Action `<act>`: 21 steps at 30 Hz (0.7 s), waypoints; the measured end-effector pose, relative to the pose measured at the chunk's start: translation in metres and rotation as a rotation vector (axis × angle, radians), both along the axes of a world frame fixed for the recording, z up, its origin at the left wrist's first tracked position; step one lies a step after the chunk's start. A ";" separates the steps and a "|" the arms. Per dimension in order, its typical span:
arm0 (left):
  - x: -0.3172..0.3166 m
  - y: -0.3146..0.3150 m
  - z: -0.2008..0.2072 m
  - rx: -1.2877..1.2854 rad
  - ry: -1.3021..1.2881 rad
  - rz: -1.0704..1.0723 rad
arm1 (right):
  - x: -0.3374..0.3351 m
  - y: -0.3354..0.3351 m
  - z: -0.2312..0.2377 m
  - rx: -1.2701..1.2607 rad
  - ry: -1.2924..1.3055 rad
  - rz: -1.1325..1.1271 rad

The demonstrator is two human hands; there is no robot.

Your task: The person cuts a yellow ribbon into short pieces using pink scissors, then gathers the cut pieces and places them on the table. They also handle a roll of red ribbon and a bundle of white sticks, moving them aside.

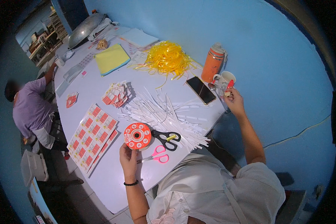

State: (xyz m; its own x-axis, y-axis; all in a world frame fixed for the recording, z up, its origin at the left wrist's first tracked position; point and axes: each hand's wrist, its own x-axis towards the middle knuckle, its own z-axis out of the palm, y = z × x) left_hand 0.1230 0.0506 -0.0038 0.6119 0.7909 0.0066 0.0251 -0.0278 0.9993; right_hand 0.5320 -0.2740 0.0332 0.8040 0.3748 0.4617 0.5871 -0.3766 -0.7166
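Observation:
My left hand (128,159) grips the lower edge of a spool (137,143) with a round orange-red face, near the table's front. Black-handled scissors (166,140) lie just right of the spool, a small yellow piece on their handles. Pink-handled scissors (160,154) rest below them, beside my left hand. At the table's right edge my right hand (235,102) is closed on a small red thing (230,83) with a pale part; its kind is unclear. It is beside a white mug (226,77). A heap of white strips (164,112) spreads between my hands.
A phone (201,90) and an orange flask (212,64) stand near the blue wall. Farther back are yellow ribbons (167,59) and a yellow sheet stack (111,59). Red-and-white printed sheets (91,138) and cut labels (116,94) lie left. A person (33,102) bends beyond the left edge.

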 end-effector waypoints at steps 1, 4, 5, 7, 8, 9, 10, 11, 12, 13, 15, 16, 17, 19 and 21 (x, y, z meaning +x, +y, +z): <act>0.000 0.000 0.000 -0.002 -0.004 -0.001 | -0.004 -0.003 -0.004 0.175 0.190 -0.068; 0.000 0.000 0.001 0.000 -0.008 -0.001 | -0.008 -0.017 -0.008 0.315 0.270 -0.136; 0.000 0.000 0.001 -0.001 -0.003 0.003 | -0.006 -0.020 -0.008 0.398 0.348 -0.143; 0.000 -0.001 0.002 0.002 -0.004 0.008 | 0.001 -0.023 -0.006 0.577 0.569 -0.209; 0.000 -0.001 0.003 0.002 -0.003 0.013 | 0.009 -0.023 -0.003 0.573 0.661 -0.202; 0.001 -0.001 0.003 0.001 -0.004 0.015 | 0.018 -0.022 0.000 0.577 0.741 -0.175; 0.001 -0.002 0.004 0.000 -0.005 0.015 | 0.026 -0.021 0.002 0.592 0.829 -0.164; 0.001 -0.002 0.004 -0.002 -0.001 0.017 | 0.034 -0.018 0.002 0.561 0.838 -0.160; 0.001 -0.002 0.004 0.000 -0.010 0.009 | 0.042 -0.015 0.003 0.541 0.854 -0.168; 0.001 -0.002 0.004 0.002 -0.012 0.004 | 0.046 -0.013 0.002 0.518 0.872 -0.217; 0.001 -0.002 0.003 0.007 -0.012 0.007 | 0.049 -0.007 -0.002 0.494 0.812 -0.203; 0.001 -0.002 0.003 0.009 -0.007 0.013 | 0.049 -0.005 -0.004 0.467 0.778 -0.251; 0.001 -0.002 0.002 0.010 -0.004 0.017 | 0.047 -0.004 -0.007 0.427 0.754 -0.234; 0.001 -0.002 0.001 0.009 0.012 0.020 | 0.042 -0.006 -0.014 0.321 0.693 -0.267; 0.000 -0.001 0.000 0.009 0.021 0.022 | 0.038 -0.008 -0.020 0.235 0.637 -0.280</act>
